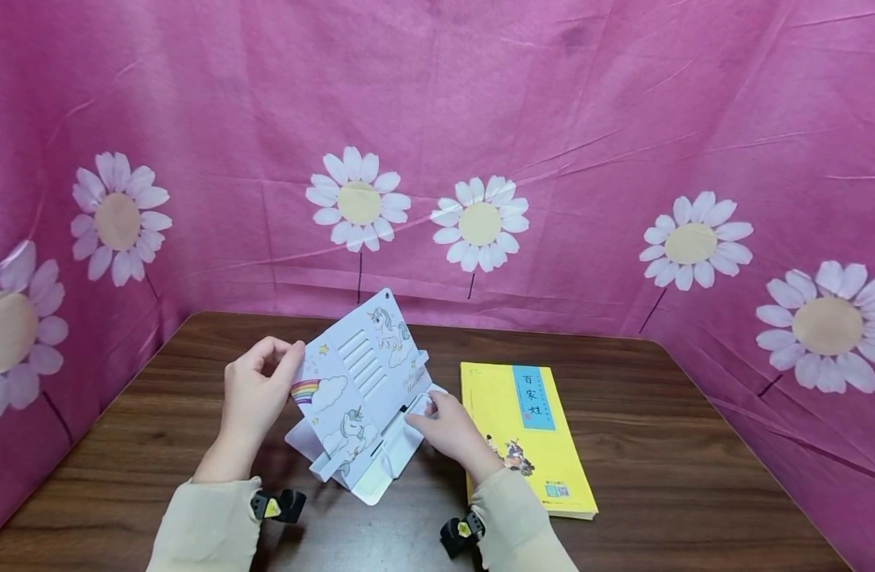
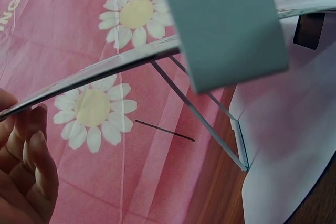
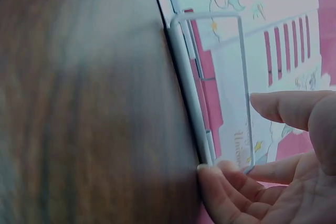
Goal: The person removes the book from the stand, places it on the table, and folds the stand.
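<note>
A white book stand (image 1: pixel 323 425) printed with unicorns, a rainbow and stars stands on the table with its slotted back panel raised and tilted. My left hand (image 1: pixel 254 393) pinches the panel's upper left edge between thumb and fingers. At the lower right of the stand, my right hand (image 1: pixel 453 429) grips the front ledge. In the right wrist view its thumb touches the wire page holder (image 3: pixel 243 61), while the fingers curl at the ledge's end. Thin wire support legs (image 2: pixel 202 114) show behind the panel in the left wrist view.
A yellow book (image 1: pixel 497 405) with a blue title label lies flat just right of the stand, close to my right wrist. The brown wooden table (image 1: pixel 666 469) is bordered by a pink curtain (image 1: pixel 587 262) with white daisies.
</note>
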The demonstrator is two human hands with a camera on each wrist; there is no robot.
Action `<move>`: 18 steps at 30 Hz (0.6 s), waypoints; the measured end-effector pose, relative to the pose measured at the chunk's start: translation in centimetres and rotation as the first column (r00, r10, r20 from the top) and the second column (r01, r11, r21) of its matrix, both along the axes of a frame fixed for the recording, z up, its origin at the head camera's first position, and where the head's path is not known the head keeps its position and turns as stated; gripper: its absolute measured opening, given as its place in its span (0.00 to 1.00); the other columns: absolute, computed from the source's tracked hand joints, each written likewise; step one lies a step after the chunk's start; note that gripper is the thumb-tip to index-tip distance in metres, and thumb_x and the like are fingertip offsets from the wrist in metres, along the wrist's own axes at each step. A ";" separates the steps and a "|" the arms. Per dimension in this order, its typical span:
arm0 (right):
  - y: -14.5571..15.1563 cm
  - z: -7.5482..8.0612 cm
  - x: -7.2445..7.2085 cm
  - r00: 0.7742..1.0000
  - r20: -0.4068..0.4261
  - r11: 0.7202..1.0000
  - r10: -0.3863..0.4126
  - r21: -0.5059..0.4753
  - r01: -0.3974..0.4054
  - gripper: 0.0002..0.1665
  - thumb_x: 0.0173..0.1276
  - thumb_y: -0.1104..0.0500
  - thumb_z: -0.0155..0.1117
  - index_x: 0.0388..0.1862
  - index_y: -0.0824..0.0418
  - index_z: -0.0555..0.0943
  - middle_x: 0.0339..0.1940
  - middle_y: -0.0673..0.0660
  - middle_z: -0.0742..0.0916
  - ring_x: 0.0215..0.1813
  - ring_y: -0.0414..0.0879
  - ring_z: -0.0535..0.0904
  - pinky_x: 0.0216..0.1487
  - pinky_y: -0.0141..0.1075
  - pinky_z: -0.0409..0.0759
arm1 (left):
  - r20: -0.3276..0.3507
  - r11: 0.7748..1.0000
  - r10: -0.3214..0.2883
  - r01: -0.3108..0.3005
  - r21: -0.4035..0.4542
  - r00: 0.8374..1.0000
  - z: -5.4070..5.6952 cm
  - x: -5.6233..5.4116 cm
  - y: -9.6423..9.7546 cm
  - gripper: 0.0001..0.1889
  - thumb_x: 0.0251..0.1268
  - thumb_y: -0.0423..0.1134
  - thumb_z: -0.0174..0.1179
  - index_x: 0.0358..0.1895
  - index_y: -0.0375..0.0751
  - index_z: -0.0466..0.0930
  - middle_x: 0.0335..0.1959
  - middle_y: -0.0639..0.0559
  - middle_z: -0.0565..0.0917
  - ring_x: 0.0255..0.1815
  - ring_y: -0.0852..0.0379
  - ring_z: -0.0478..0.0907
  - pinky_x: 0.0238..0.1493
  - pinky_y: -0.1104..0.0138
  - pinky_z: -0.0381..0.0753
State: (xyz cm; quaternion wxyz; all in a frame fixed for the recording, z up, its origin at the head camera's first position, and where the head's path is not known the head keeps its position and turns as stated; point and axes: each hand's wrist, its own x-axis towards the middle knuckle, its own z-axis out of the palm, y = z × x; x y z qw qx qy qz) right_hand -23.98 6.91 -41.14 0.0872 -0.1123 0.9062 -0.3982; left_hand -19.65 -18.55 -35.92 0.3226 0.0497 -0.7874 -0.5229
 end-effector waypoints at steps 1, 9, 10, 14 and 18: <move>-0.2 0.0 0.1 1.000 -0.027 1.000 0.005 0.025 -0.004 0.25 0.66 0.50 0.66 0.48 0.71 0.77 0.34 0.58 0.78 0.34 0.47 0.73 0.33 0.38 0.72 | 0.001 1.000 -0.001 0.001 -0.003 1.000 0.0 0.0 0.0 0.12 0.66 0.43 0.64 0.28 0.40 0.83 0.13 0.66 0.74 0.12 0.66 0.70 0.13 0.73 0.71; -1.1 -0.1 1.4 0.998 -0.052 0.996 -0.033 0.085 0.038 0.53 0.64 0.41 0.67 0.72 0.78 0.61 0.69 0.75 0.71 0.69 0.63 0.70 0.69 0.55 0.69 | 0.000 0.998 -0.002 0.002 -0.057 1.000 0.0 -0.1 0.2 0.08 0.66 0.43 0.64 0.34 0.43 0.87 0.16 0.62 0.76 0.20 0.66 0.69 0.19 0.74 0.66; -1.2 0.0 1.6 0.998 -0.058 0.995 -0.036 0.096 0.041 0.55 0.64 0.40 0.67 0.73 0.78 0.60 0.71 0.75 0.69 0.71 0.64 0.68 0.70 0.55 0.68 | 0.002 0.998 -0.001 0.001 -0.061 1.000 0.0 -0.1 0.2 0.08 0.67 0.43 0.64 0.34 0.43 0.88 0.17 0.61 0.76 0.20 0.66 0.68 0.19 0.74 0.65; -1.6 0.4 2.2 0.997 -0.067 0.988 -0.037 0.147 0.047 0.59 0.61 0.37 0.69 0.73 0.78 0.58 0.72 0.77 0.67 0.73 0.67 0.65 0.70 0.57 0.67 | 0.009 0.997 0.007 -0.006 -0.071 1.000 -0.1 -0.1 0.3 0.09 0.67 0.43 0.63 0.35 0.43 0.88 0.17 0.60 0.76 0.21 0.66 0.68 0.20 0.74 0.65; -1.9 0.8 2.7 0.997 -0.068 0.979 -0.028 0.200 0.041 0.61 0.62 0.34 0.66 0.74 0.78 0.57 0.71 0.77 0.68 0.73 0.67 0.64 0.70 0.58 0.67 | 0.010 0.997 0.008 -0.007 -0.083 1.000 -0.1 -0.1 0.3 0.10 0.68 0.42 0.62 0.34 0.41 0.88 0.16 0.59 0.75 0.20 0.66 0.67 0.19 0.74 0.65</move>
